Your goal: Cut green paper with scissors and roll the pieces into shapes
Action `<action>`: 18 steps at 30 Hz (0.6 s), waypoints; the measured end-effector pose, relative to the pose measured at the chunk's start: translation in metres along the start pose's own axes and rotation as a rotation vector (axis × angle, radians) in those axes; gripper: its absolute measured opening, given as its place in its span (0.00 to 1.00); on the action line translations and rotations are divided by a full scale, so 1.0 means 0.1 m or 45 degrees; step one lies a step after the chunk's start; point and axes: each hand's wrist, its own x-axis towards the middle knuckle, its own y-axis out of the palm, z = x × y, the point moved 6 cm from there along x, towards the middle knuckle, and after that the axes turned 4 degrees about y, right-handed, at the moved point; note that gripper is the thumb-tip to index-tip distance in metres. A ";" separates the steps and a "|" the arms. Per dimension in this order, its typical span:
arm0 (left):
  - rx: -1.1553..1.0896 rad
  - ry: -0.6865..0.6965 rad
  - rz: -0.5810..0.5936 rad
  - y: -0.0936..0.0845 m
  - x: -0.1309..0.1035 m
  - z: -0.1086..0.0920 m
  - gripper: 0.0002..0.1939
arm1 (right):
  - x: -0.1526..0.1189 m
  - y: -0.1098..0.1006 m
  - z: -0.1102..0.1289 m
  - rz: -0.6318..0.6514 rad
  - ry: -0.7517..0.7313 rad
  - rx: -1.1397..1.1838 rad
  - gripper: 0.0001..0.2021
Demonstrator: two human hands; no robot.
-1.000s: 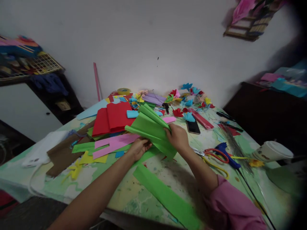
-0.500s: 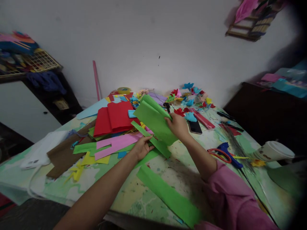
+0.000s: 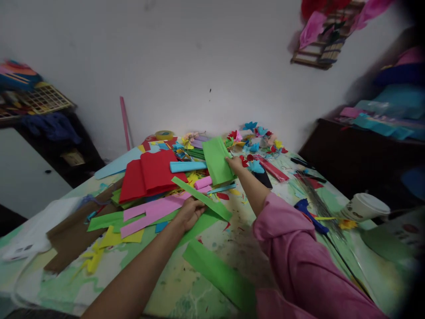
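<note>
My left hand [image 3: 191, 213] is closed, pinching a narrow green paper strip [image 3: 215, 208] that slants across the middle of the table. Farther forward, my right hand [image 3: 235, 164] grips the right edge of a folded green paper sheet [image 3: 216, 160]. That sheet stands near a light-blue paper roll [image 3: 186, 166] and a small pink roll [image 3: 203, 182]. Pink cut paper [image 3: 156, 212] lies just left of my left hand. Closer to me, a wide green strip [image 3: 219, 274] rests on the table.
Red folded paper [image 3: 159, 170] and brown paper [image 3: 76, 226] occupy the left side. Paper flowers [image 3: 255, 147] cluster at the back. To the right are a blue glue gun [image 3: 310, 217] with a cord, thin wires [image 3: 315, 195] and a white cup [image 3: 365, 207].
My right hand has moved the folded green sheet forward, away from the strip and beside the blue roll. My left hand still holds the strip. The camera view has turned slightly right.
</note>
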 end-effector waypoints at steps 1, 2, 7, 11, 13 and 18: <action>0.008 0.007 0.001 0.00 0.00 0.00 0.14 | -0.01 0.02 -0.02 0.021 0.014 -0.012 0.15; 0.016 0.013 -0.001 -0.01 0.00 -0.01 0.12 | -0.02 0.04 -0.03 0.037 0.022 -0.026 0.15; 0.063 0.034 -0.037 -0.05 0.03 0.00 0.08 | -0.18 -0.10 0.07 -0.020 -0.050 -0.094 0.19; 0.133 0.061 -0.044 -0.05 0.03 0.02 0.05 | -0.68 -0.22 0.30 -0.098 -0.265 -0.100 0.25; 0.176 0.092 -0.025 -0.01 0.01 0.02 0.06 | -1.10 -0.15 0.40 0.038 -0.459 -0.051 0.25; 0.303 0.140 0.074 0.09 -0.12 0.05 0.12 | -1.96 0.10 0.26 0.319 -0.609 0.111 0.21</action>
